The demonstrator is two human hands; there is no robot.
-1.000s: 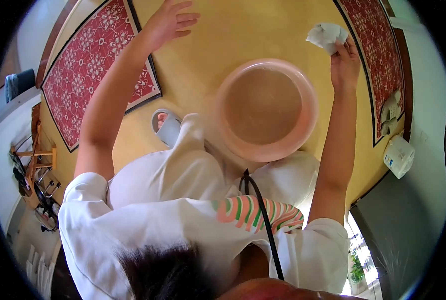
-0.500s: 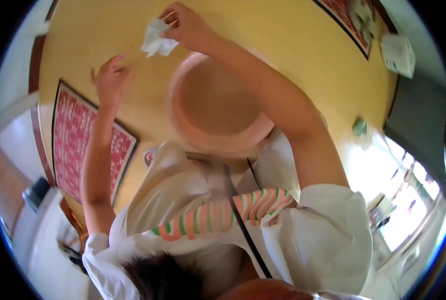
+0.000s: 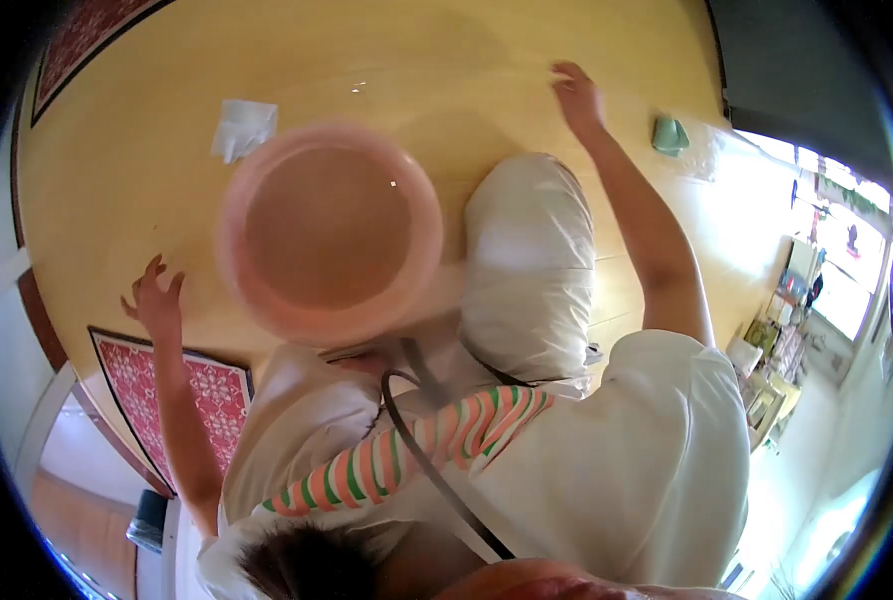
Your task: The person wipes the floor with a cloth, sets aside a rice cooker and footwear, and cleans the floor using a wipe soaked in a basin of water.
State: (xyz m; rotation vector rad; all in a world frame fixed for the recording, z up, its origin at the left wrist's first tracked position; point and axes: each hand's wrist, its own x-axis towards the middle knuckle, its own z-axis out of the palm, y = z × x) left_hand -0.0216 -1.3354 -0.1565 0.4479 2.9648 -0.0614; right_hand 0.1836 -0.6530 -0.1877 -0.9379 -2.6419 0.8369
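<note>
A pink basin stands on the floor in front of my knees, with what looks like murky water inside. Beside its far left rim a crumpled white tissue or cloth lies on the floor, touched by neither hand. My left hand hovers left of the basin near a red patterned mat, empty and with its fingers spread. Out to the right, beyond my knee, my right hand is raised with loosely bent fingers apart and nothing visible in it. A green cloth sits on the floor further right.
Another red mat lies at the upper left. A dark cylindrical bin stands at the lower left. A large dark panel fills the upper right. Shelves with assorted items stand by the bright window. Small wet glints show on the floor.
My right hand has let go of the white tissue or cloth, now on the floor, and swung right toward the green cloth. My left hand stays open on the left. The view has turned.
</note>
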